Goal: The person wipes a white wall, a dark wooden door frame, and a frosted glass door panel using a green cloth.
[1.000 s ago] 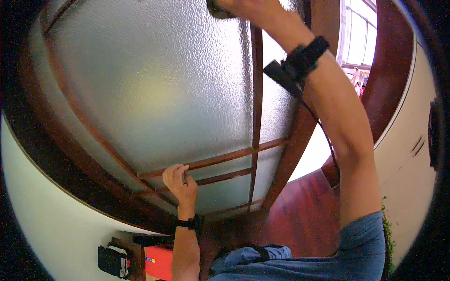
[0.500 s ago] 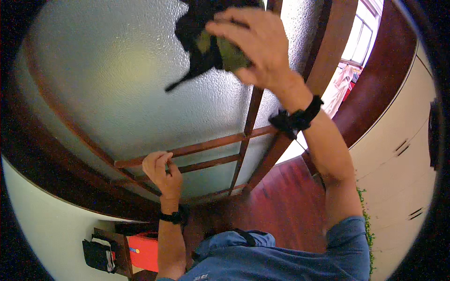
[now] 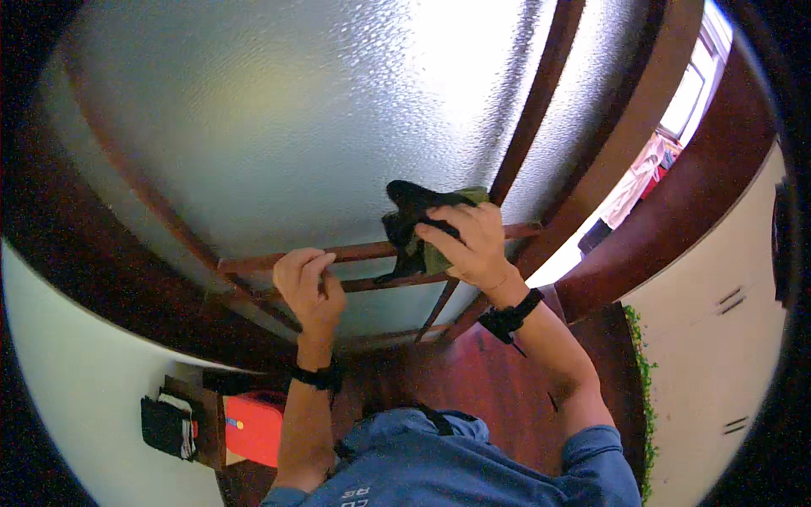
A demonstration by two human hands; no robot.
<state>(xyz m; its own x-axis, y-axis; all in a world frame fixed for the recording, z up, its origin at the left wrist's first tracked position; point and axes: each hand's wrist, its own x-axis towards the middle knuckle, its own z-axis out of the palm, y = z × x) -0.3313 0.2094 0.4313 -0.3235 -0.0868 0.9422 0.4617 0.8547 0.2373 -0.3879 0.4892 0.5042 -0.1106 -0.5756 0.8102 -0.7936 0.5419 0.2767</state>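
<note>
A crumpled black and olive-green cloth (image 3: 414, 207) is bunched in my right hand (image 3: 477, 245), whose fingers close over it. It lies across the horizontal wooden bars (image 3: 363, 253) of a frosted glass door panel (image 3: 279, 169), near where an upright bar meets them. My left hand (image 3: 310, 287) is at the left part of the same bars, its fingers loosely curled with nothing visible in them. Whether it presses on the wood I cannot tell. Black bands with small dark devices sit on both wrists.
Pale cabinets (image 3: 693, 355) with dark handles line the right side, with a green leafy strip (image 3: 638, 363) along them. A bright opening with hanging clothes (image 3: 634, 182) lies beyond the frame. A red box-like thing (image 3: 253, 427) and a black folder-like item (image 3: 167, 425) are at lower left.
My right hand has come down with the cloth from high on the glass to the horizontal bars. My left hand stays curled by the bars. The view has shifted slightly.
</note>
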